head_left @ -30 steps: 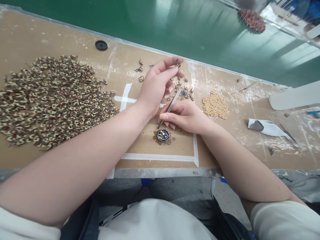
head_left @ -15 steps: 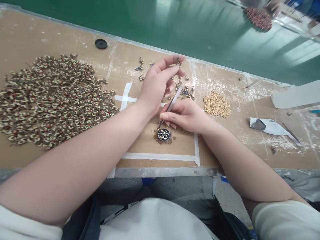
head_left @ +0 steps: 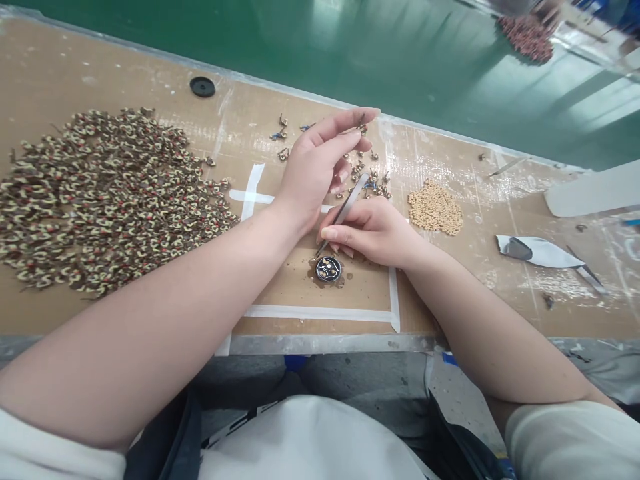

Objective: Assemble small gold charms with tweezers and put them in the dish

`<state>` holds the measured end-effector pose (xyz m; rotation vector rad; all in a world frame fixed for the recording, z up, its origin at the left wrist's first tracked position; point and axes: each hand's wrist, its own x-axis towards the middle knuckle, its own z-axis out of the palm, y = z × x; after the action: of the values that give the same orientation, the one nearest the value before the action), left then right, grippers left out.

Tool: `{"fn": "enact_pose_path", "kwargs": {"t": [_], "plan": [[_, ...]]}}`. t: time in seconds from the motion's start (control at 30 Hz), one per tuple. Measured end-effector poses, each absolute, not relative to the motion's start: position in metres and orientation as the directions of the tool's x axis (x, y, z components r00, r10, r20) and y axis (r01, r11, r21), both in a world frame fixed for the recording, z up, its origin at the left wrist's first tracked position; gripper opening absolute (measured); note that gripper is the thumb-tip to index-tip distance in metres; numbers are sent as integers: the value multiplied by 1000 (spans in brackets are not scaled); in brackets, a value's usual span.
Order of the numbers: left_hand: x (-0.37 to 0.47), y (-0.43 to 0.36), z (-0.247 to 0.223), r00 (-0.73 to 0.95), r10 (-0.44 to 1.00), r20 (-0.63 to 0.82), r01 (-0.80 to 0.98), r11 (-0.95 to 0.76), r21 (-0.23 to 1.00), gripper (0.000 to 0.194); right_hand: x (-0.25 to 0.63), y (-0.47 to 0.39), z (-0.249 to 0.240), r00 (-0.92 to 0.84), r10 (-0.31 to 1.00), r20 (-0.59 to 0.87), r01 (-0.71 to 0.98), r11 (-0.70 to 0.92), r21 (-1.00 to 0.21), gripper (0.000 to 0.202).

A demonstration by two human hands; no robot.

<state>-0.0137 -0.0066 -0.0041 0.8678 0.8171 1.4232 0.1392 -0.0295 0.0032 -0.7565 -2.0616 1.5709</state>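
My left hand [head_left: 320, 150] is raised over the scattered small parts [head_left: 377, 185], its thumb and fingers pinching a small dark part [head_left: 362, 125] near the fingertips. The index finger reaches out past that part. My right hand [head_left: 373, 230], lower and to the right, grips metal tweezers [head_left: 351, 198] between thumb and fingers. The tweezers slant down to the left, and their tip is at the upper left edge of a small round dish [head_left: 329, 269] with black and pale patches. Whether the tip holds anything is too small to tell.
A large heap of brown and cream pieces [head_left: 110, 200] covers the left of the table. Right of my hands lies a pile of tan beads [head_left: 435, 208]. A black disc [head_left: 203, 87], a white wrapped item [head_left: 540, 251] and white tape [head_left: 320, 313] are also there.
The fingertips of my left hand have shifted slightly right, the index finger stretching further, and the small part has moved with them. My right hand and the tweezers have barely moved.
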Motion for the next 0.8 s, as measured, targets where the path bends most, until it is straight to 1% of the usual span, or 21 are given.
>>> {"fn": "enact_pose_path", "kwargs": {"t": [0.23,0.53,0.7,0.8], "plan": [[-14,-6,-3,27,999,42,-505,-22,863,22,138,-28,3,-764,644,-32,193,182,-964,48],[-13,-8,0,24,1000,20,-506,-5,862,25,139,-27,3,-758,651,-38,213,191,-958,53],[-13,-7,-2,20,999,28,-513,-14,858,26,140,-27,0,-744,667,-31,180,156,-971,49],[-14,-7,-2,4,1000,18,-526,-13,850,20,142,-26,-3,-726,687,4,100,112,-989,44]]}}
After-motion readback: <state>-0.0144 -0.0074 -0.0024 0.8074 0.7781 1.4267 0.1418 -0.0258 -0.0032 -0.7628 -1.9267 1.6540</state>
